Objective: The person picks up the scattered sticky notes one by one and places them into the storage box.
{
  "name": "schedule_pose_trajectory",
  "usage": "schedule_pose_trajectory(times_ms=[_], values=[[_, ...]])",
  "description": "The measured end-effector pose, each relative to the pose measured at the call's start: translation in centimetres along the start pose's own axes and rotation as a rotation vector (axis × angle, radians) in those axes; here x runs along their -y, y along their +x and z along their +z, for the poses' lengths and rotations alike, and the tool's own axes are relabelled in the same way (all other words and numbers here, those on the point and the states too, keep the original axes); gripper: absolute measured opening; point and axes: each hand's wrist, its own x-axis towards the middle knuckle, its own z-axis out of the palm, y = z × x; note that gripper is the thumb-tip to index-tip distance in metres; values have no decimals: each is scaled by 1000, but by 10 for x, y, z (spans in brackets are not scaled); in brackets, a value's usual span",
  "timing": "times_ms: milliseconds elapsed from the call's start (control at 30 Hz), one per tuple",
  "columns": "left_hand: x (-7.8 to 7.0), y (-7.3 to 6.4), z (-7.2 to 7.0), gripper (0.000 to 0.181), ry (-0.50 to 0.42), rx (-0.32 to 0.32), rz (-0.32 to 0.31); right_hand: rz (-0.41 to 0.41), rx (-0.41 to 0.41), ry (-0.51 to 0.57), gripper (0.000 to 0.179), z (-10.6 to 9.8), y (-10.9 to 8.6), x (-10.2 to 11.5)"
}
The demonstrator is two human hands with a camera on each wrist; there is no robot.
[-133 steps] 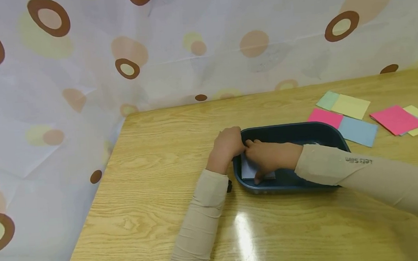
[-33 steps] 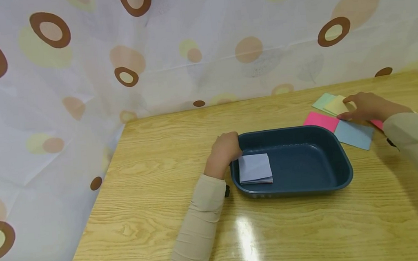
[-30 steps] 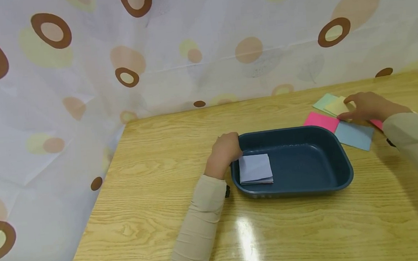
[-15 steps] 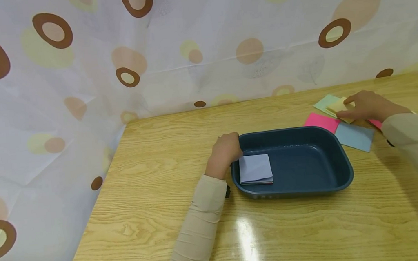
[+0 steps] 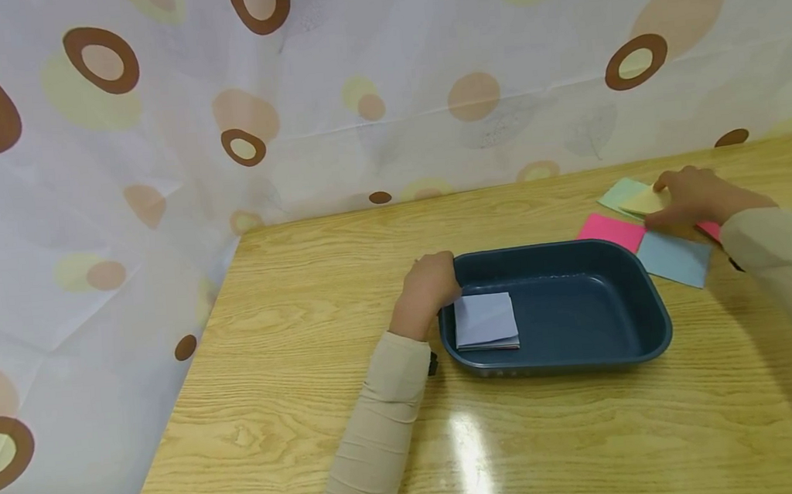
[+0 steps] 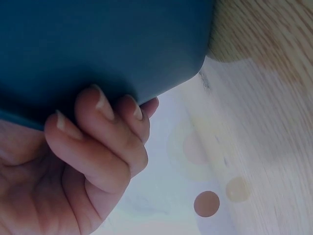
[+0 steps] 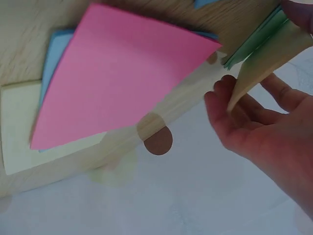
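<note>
My left hand (image 5: 430, 291) grips the left end of a dark blue plastic tub (image 5: 576, 318). In the left wrist view its curled fingertips (image 6: 95, 103) press against the tub's outer wall (image 6: 117, 44). A stack of square whitish paper sheets (image 5: 485, 319) lies inside the tub, at the left. Beyond the tub's right end, my right hand (image 5: 699, 196) pinches a pale yellow paper sheet (image 5: 646, 202). In the right wrist view that yellow sheet (image 7: 271, 61) stands tilted between thumb and fingers, beside green paper (image 7: 257, 39).
Pale green (image 5: 617, 194), pink (image 5: 611, 231) and blue (image 5: 676, 257) sheets lie around the right hand on the wooden table (image 5: 292, 348). Another pink sheet (image 7: 122, 73) rests over blue and cream ones in the right wrist view. A patterned curtain (image 5: 409, 60) hangs behind.
My right hand has left the paper stack in the tub and moved right to the loose sheets. Over the last second it has gathered up the yellow sheet. My left hand stays on the tub.
</note>
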Motion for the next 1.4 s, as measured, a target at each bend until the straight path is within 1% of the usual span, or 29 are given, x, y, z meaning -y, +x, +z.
schedule_pose_trajectory(times_ms=[100,200,333,400,500,567,700,767,833,933,1000,1200,1300,1400], values=[[0,0,0,38,1,1,2,-5,10,31,70,-3,-2,2],[0,0,0,37,0,1,3,9,17,87,70,-6,-7,6],[0,0,0,37,1,-3,6,13,-16,150,70,-9,-14,15],[0,0,0,37,1,-5,9,-10,-43,172,66,-11,-18,22],[0,-1,0,39,-6,-4,12,-64,-91,190,55,-15,-23,33],[-1,-1,0,39,-11,-6,14,-93,-136,164,49,-18,-26,41],[-1,-2,0,40,-17,-4,11,-149,-270,82,41,-24,-34,60],[-1,-2,0,40,-18,-2,9,-174,-294,73,42,-29,-39,71],[-1,-2,0,40,-19,-1,8,-195,-275,97,44,-33,-45,85],[-1,-2,0,40,-16,0,3,-223,-211,149,48,-39,-54,107],[-1,-2,0,39,-12,-1,0,-244,-182,165,52,-42,-59,122],[0,-1,0,37,-18,-4,-2,-319,-130,213,68,-45,-73,163],[-1,-1,1,38,-24,0,-4,-363,-78,201,79,-41,-79,178],[-1,-1,1,39,-26,2,-4,-395,-4,154,88,-34,-83,189]])
